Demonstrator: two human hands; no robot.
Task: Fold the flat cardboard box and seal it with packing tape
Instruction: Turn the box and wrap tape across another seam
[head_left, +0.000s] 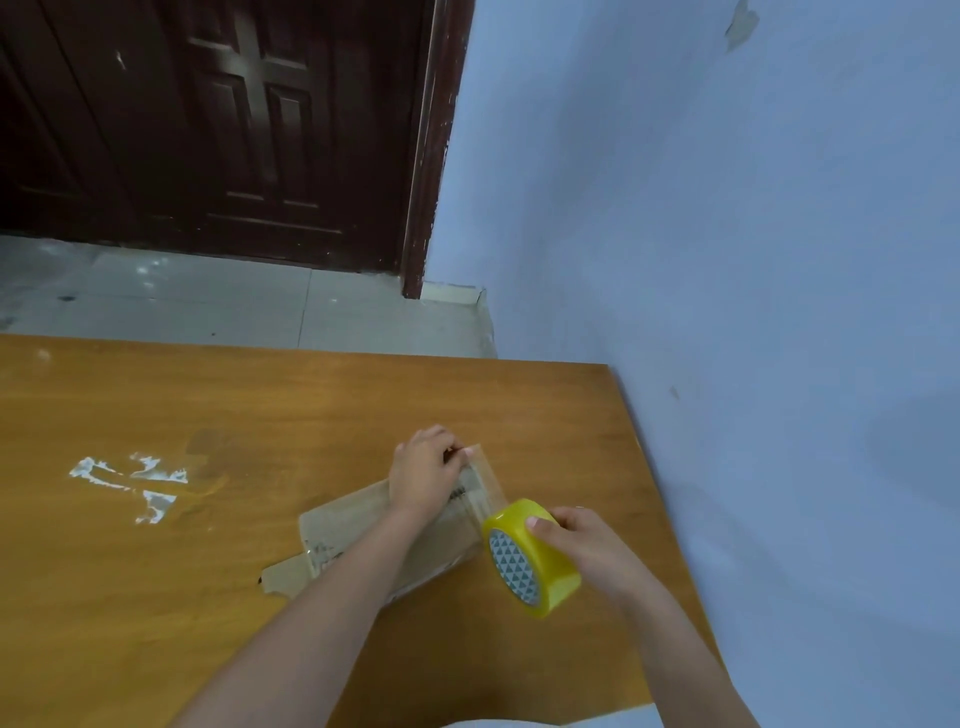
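wide wooden table (156, 597) fills the view, smooth orange grain, with torn white tape scraps (130, 483) stuck at its left. near the right edge sits the cardboard box (363, 525), small, brown and low, its inside hidden, so contents can't be told. left hand (423, 475) presses on the box's far end, fingers curled pinning the clear tape strip (485, 480). right hand (587, 545) grips the yellow tape roll (532, 558), round, glossy, with a triangle-patterned core, held just beside the box

Plain home room: dark panelled door (249, 124), pale-blue wall (727, 234), wooden table (156, 597).
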